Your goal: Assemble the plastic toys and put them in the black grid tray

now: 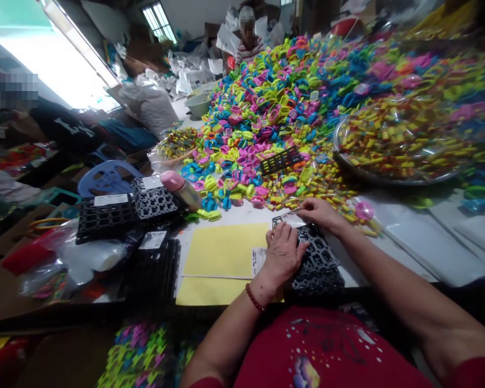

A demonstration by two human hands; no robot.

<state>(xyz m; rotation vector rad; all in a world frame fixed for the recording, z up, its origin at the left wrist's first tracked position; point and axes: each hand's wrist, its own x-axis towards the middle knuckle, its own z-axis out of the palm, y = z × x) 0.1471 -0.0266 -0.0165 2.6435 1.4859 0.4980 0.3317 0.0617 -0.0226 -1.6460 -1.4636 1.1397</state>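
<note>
Right in front of me lies a stack of black plastic trays (315, 253) with rows of cut-out holes. A white label (293, 219) sits at the far end of the top tray. My left hand (283, 250) rests on the tray's left side, fingers stretched out and thumb apart, with the fingertips at the label. At the label's far right edge, my right hand (317, 212) is closed in a pinch on it. Yellow sheets (222, 250) lie to the left of the trays, with a small printed white sticker (259, 261) beside my left hand.
A large heap of colourful plastic toy pieces (262, 113) covers the table's far side. Small yellow pieces fill a round metal basin (339, 156) at right. More black trays (105, 218) and a pink-capped bottle (186, 191) stand left. Another person (248, 51) sits behind the heap.
</note>
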